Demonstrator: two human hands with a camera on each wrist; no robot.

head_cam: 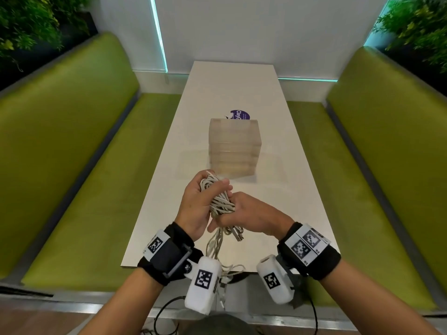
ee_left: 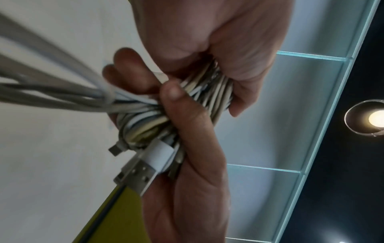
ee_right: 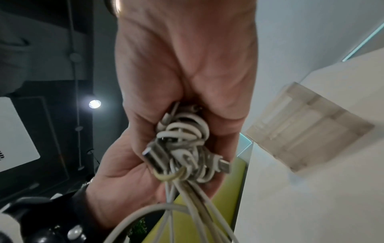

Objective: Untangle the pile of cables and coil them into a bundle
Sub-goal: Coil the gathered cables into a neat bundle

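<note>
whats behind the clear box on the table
Behind the clear box a purple round sticker lies on the white table. Only its far half shows; the box covers the rest and cuts off its lettering.

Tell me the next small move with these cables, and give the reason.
Probably wind the hanging strands once more around the cable bundle. The left hand grips its upper part, the right hand its lower part, and loose strands hang below past the table edge. USB plugs also stick out of the wrap, so the coil looks unfinished.
</note>
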